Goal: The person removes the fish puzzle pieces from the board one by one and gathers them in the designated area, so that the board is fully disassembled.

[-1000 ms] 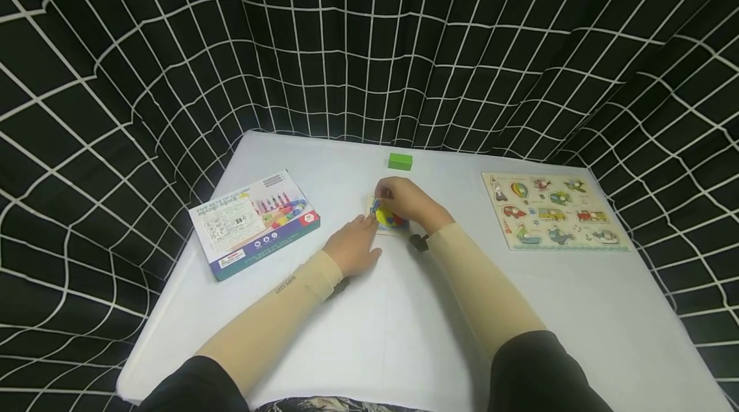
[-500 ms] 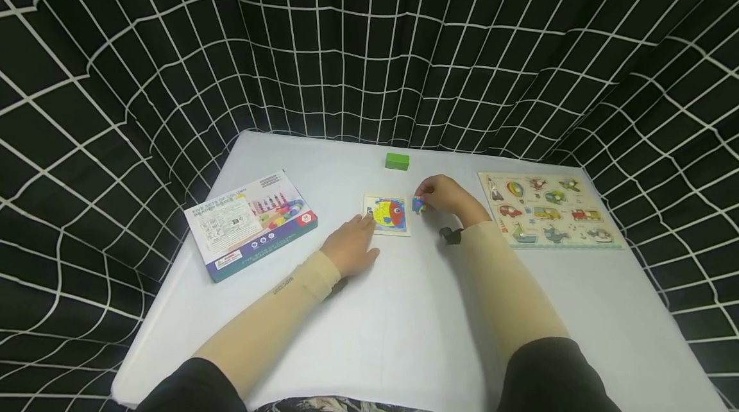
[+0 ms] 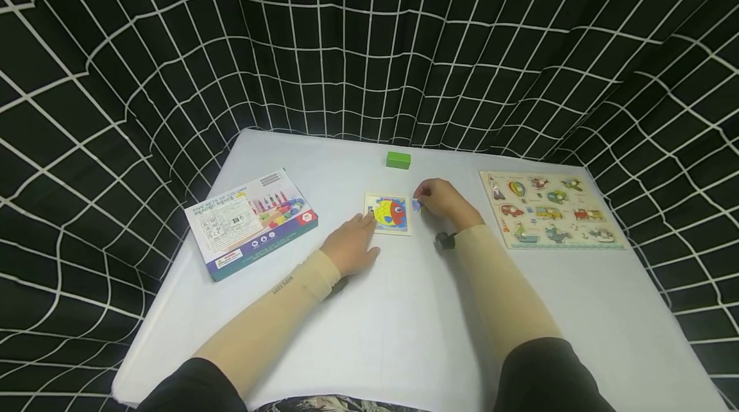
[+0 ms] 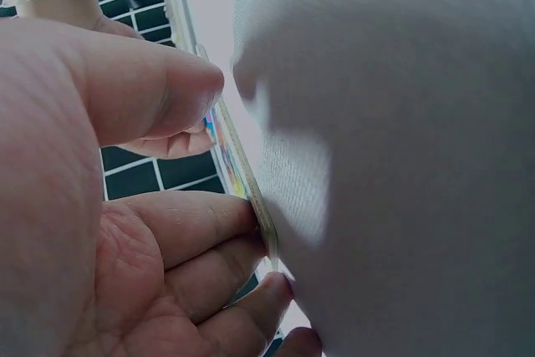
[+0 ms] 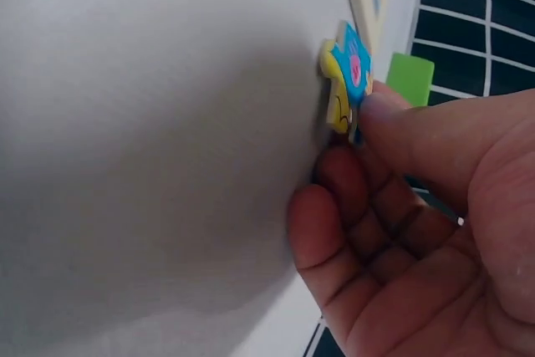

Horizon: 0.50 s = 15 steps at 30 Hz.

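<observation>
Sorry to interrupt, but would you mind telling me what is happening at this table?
Someone is working on a small fish puzzle. The left hand touches the puzzle's left edge. The right hand pinches a blue-and-yellow piece, off the puzzle and just to its right. A green block lies farther back, and a printed box sits to the left.

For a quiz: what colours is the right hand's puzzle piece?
The puzzle piece is mainly blue, yellow and pink, clearest in the right wrist view.
</observation>
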Available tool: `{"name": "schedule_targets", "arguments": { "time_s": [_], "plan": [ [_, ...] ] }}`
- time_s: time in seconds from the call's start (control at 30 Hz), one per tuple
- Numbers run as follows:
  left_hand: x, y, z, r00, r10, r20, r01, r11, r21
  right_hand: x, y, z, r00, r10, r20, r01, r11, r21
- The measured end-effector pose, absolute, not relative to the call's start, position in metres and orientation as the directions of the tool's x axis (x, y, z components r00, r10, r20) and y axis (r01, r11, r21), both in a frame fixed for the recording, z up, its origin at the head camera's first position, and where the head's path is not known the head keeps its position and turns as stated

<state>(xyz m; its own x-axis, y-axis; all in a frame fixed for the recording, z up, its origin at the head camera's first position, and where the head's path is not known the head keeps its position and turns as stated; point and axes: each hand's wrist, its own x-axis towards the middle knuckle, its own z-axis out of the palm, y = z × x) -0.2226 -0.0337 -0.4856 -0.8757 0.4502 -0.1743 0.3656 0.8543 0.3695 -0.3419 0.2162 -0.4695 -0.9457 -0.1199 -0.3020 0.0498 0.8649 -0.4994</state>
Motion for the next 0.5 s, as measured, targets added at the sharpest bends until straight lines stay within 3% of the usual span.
{"name": "schedule_targets", "arguments": {
  "time_s": [0.13, 0.27, 0.5],
  "plan": [
    [-0.223, -0.034, -0.486, -0.876, 0.448, -0.18, 0.362, 0.856, 0.37, -0.341, 0.212, -0.473, -0.961, -0.124, -0.248, 0.017, 0.865, -0.501],
    [-0.222, -0.034, -0.485, -0.877, 0.448, -0.173, 0.364, 0.855, 0.37, -0.339, 0.195, -0.469, -0.966, -0.203, -0.159, -0.092, 0.847, -0.524],
    [-0.222, -0.035, -0.485, -0.876, 0.456, -0.159, 0.379, 0.853, 0.36, -0.334, 0.156, -0.462, -0.896, -0.406, -0.177, -0.272, 0.82, -0.504]
  ]
}}
